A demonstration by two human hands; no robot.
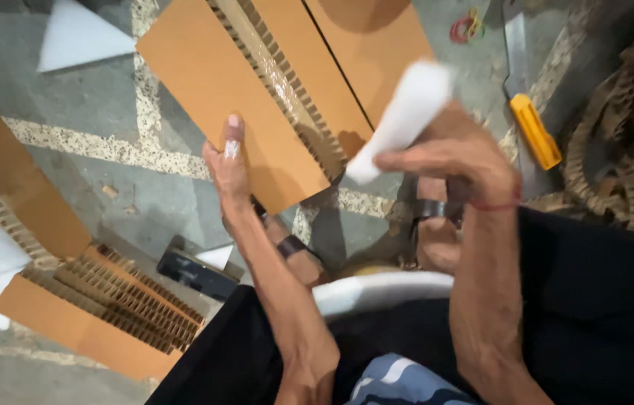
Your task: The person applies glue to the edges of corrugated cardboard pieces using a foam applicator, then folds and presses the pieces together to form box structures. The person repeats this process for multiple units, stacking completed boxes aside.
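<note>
Left hand (230, 169) grip clamped on cardboard panel (249, 90) edge; right hand (467, 161) grip clamped on white foam piece (403, 120).

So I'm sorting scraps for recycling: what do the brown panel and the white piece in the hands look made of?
The brown panel looks like matte honeycomb cardboard: its cut edge shows rows of paper cells. The white piece in the right hand seems to be foam, plain and matte, though blur leaves that open.
</note>
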